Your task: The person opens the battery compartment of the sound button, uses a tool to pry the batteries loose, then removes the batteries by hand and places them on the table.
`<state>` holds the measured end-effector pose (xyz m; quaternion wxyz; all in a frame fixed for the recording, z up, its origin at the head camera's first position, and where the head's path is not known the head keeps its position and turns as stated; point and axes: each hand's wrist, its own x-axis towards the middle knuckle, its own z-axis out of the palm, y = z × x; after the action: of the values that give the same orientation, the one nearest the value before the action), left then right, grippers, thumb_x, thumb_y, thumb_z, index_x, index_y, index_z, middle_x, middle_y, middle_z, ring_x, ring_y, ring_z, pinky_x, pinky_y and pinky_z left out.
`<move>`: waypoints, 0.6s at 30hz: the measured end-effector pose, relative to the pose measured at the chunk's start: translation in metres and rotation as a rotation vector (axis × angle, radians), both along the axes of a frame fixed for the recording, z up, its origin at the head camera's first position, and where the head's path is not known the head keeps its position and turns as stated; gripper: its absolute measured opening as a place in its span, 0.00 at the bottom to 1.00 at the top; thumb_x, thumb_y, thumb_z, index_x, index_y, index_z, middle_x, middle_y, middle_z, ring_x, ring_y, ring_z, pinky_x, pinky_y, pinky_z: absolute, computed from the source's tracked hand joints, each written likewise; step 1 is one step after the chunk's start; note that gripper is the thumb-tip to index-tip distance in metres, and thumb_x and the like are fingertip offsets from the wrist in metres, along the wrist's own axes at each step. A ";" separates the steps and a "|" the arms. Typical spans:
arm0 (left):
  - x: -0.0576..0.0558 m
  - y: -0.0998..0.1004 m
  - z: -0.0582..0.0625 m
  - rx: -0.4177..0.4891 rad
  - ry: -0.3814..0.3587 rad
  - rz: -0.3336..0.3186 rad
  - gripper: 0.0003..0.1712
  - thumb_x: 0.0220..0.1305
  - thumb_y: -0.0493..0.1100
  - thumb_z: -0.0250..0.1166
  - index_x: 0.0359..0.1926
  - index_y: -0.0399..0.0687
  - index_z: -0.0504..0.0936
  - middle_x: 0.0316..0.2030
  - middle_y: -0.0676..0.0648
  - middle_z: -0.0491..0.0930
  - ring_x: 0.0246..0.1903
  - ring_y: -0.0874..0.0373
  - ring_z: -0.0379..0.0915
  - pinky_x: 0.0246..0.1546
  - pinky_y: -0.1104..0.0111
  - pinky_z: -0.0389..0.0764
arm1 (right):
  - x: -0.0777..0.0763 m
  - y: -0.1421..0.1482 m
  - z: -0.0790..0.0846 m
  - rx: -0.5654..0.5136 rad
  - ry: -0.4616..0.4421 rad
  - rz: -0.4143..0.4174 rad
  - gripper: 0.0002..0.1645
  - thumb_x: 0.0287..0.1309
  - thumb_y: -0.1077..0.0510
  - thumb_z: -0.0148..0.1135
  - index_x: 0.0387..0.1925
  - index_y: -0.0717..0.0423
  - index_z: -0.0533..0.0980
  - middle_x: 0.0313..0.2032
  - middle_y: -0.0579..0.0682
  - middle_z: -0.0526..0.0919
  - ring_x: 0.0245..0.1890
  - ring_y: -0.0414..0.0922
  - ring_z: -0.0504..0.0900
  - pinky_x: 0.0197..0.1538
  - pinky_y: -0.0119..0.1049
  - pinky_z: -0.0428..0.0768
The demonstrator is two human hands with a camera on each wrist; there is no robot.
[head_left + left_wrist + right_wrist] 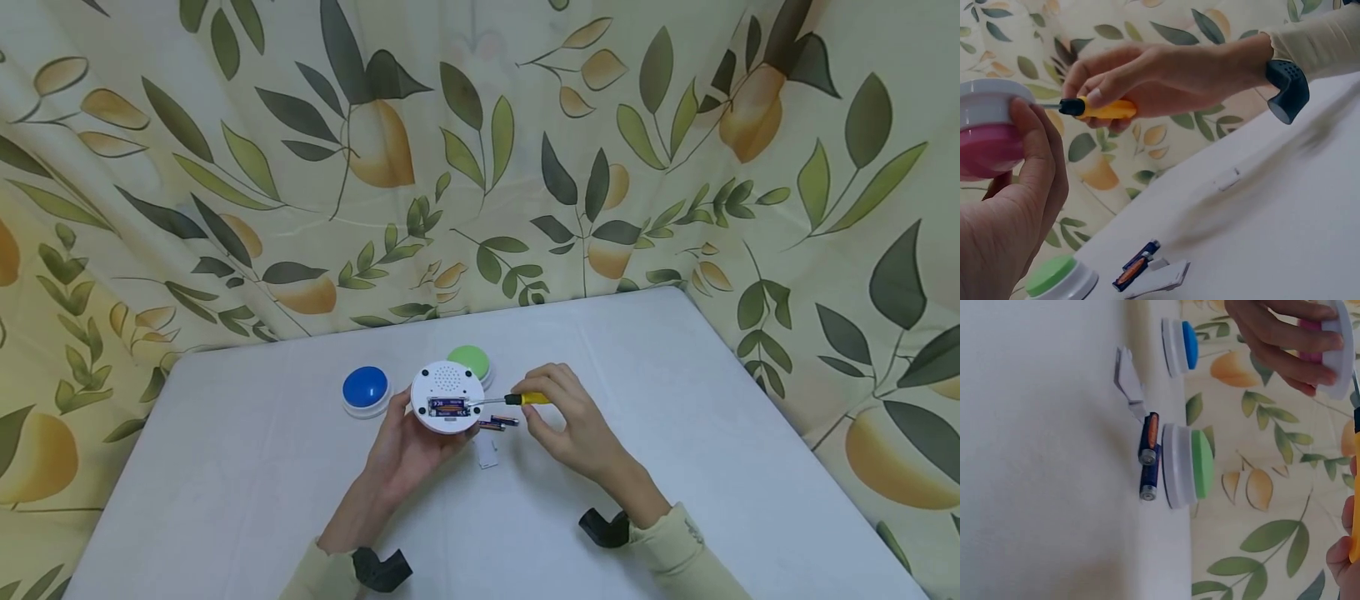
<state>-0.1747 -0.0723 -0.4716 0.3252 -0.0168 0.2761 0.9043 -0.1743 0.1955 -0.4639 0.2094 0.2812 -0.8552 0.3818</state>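
Note:
My left hand [408, 454] holds a white round push-button buzzer [447, 379] above the table, its underside turned toward the head camera. The pink dome [991, 150] of the buzzer faces away from that side. Batteries [448, 407] lie in its uncovered battery compartment. With thumb and fingers, my right hand [573, 421] grips the yellow handle of a screwdriver [534, 398]. The metal shaft points left, its tip at the right end of the compartment. In the left wrist view, the buzzer's rim hides the tip.
Two loose batteries [1149, 440] lie on the white table [247, 483] beside a small white battery cover [486, 452]. A green button buzzer [469, 360] stands behind the held one, and a blue button buzzer [365, 387] to its left. A leaf-patterned curtain [480, 167] hangs behind the table.

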 end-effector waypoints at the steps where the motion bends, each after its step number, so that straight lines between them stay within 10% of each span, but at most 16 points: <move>1: 0.000 0.000 0.000 0.009 -0.006 0.000 0.34 0.81 0.65 0.39 0.82 0.71 0.47 0.80 0.43 0.51 0.73 0.40 0.62 0.67 0.60 0.79 | 0.000 0.000 -0.001 -0.005 0.003 -0.001 0.17 0.60 0.66 0.68 0.49 0.48 0.82 0.49 0.43 0.81 0.55 0.41 0.74 0.53 0.37 0.80; 18: 0.004 -0.001 -0.002 0.100 -0.004 -0.032 0.33 0.82 0.64 0.36 0.82 0.70 0.44 0.75 0.42 0.56 0.60 0.42 0.76 0.60 0.66 0.83 | 0.003 -0.003 -0.009 -0.064 0.006 0.012 0.18 0.61 0.67 0.67 0.50 0.49 0.82 0.50 0.45 0.81 0.55 0.42 0.75 0.57 0.31 0.78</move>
<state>-0.1704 -0.0734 -0.4740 0.3407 0.0018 0.2303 0.9115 -0.1715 0.1923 -0.4734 0.2187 0.2808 -0.8402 0.4092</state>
